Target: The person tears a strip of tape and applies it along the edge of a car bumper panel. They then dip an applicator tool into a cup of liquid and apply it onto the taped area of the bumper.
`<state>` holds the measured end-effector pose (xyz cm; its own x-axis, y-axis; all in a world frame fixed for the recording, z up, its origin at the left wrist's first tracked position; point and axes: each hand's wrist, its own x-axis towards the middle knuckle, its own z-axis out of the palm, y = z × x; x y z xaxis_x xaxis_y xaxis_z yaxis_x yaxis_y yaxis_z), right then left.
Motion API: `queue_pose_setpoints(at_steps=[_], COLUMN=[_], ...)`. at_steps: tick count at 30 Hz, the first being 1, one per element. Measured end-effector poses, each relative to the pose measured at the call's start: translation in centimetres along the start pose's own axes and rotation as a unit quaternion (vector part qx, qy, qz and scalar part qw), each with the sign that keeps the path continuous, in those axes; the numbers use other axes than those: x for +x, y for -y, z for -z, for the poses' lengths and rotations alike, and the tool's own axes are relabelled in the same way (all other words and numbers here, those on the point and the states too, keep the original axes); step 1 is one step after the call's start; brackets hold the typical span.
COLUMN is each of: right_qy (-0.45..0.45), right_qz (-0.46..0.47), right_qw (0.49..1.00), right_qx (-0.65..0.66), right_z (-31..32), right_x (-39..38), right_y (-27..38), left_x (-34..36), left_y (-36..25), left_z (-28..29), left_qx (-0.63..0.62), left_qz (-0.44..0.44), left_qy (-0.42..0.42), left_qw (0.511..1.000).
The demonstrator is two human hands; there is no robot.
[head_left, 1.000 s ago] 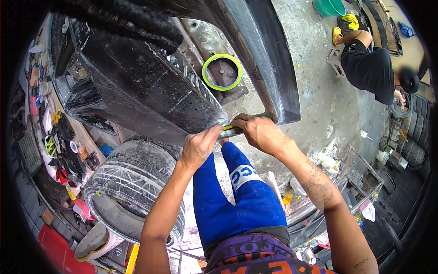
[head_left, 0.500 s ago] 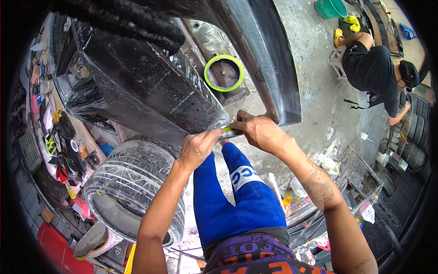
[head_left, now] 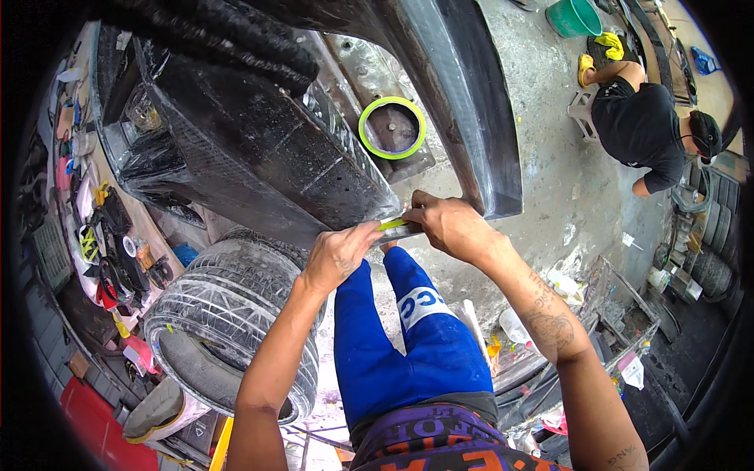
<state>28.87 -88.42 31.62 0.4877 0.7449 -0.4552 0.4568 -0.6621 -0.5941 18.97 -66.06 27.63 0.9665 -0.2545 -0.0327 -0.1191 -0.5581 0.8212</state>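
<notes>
A large black car body panel, seemingly a bumper (head_left: 236, 149), lies across the upper left and middle. At its near lower edge, a short yellow-green strip of masking tape (head_left: 391, 224) runs between my hands. My left hand (head_left: 339, 253) has its fingers pressed together over the strip's left end, against the panel edge. My right hand (head_left: 449, 226) pinches the strip's right end, fingers curled and knuckles up. Both thumb tips are mostly hidden. Beyond the hands, a yellow-green tape roll (head_left: 393, 101) lies on a metal surface seen through the panel's opening.
Stacked dusty tyres (head_left: 228, 286) stand close to my left forearm. A cluttered bench (head_left: 141, 228) runs along the left. At upper right a person in black (head_left: 640, 125) sits on a low stool (head_left: 582, 114), near a green bucket (head_left: 573, 17). A metal frame (head_left: 628, 290) stands at right.
My right hand has shifted slightly right, and more of the tape strip shows between my hands. The seated person's outstretched forearm has drawn back toward the body.
</notes>
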Motion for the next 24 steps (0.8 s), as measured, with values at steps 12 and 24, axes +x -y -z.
queue_pose_setpoints(at_steps=[12,24], right_qy=[0.002,-0.022], right_qz=[-0.009,-0.027], right_qw=[0.999,0.998], right_qx=[-0.049,-0.056], right_z=[-0.2,-0.6], right_x=[0.1,-0.7], right_y=[-0.3,0.1], left_x=[0.9,0.5], left_y=[-1.3,-1.4], left_z=[0.9,1.4], left_qx=[0.006,0.024], left_qz=[0.055,0.049], left_qy=[0.129,0.114], left_qw=[0.990,0.992])
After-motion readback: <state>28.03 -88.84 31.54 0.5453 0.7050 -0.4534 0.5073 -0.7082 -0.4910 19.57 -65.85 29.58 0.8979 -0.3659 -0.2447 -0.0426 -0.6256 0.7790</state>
